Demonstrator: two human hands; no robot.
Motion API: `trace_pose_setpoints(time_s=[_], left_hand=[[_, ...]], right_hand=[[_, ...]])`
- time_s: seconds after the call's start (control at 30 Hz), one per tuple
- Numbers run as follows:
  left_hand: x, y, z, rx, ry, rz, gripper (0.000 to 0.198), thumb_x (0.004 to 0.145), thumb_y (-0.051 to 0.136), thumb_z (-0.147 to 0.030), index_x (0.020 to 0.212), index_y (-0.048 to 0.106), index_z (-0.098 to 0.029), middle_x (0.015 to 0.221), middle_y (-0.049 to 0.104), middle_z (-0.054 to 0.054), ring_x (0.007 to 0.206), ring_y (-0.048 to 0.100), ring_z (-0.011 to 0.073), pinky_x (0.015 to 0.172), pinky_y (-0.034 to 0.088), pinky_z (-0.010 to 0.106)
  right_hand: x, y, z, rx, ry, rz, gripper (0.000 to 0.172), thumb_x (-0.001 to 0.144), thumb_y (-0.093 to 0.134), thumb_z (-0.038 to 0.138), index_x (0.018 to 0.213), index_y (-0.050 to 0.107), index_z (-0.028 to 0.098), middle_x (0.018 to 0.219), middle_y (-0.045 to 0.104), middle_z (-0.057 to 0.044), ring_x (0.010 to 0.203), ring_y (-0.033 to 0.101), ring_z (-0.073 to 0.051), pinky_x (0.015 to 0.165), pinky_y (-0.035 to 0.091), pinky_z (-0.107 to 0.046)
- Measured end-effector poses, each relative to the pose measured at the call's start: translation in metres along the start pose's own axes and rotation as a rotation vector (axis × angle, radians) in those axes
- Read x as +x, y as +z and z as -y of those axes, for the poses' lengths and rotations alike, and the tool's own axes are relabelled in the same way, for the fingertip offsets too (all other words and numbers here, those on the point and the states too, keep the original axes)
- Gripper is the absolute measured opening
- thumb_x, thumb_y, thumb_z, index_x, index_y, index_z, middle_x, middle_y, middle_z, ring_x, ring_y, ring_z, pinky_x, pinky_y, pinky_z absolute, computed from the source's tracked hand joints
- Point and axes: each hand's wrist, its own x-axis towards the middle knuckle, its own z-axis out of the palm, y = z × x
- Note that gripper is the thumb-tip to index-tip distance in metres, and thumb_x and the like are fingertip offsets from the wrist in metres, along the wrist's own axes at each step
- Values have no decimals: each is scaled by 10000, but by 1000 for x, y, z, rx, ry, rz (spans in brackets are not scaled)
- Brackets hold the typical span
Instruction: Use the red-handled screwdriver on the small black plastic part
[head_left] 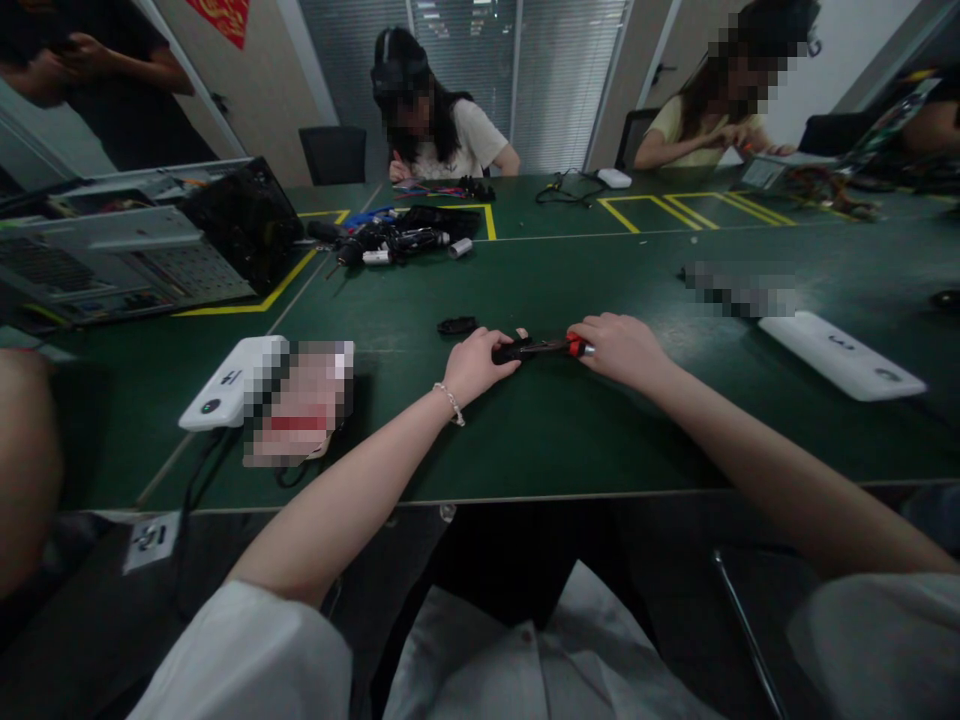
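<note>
My left hand [478, 362], with a beaded bracelet at the wrist, pinches a small black plastic part [510, 352] just above the green table. My right hand [621, 346] is closed around the red and black handle of a screwdriver [577, 345]. Its thin metal shaft points left and meets the black part; the exact contact is too small to make out. Behind my left hand lies another small black piece [457, 325]. A tiny pale object [522, 333] shows just beyond the part, partly hidden.
White power banks [238, 380] [844, 355] lie left and right, a phone [304, 400] beside the left one. An open computer case [142, 250] stands far left. A cordless drill [367, 240] and cables lie at the back. Other people are around the table [525, 450].
</note>
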Motion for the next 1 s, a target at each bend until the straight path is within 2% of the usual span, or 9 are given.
trace_pose_setpoints(time_s=[1.0], left_hand=[[-1, -2, -3, 7, -20, 14, 332, 769, 662, -378, 1045, 643, -194, 1005, 611, 53, 872, 601, 190, 744, 484, 317]], right_hand=[[1, 1, 0, -1, 0, 6, 301, 811, 512, 282, 1064, 628, 166, 939, 657, -89, 804, 571, -218, 666, 405, -322]])
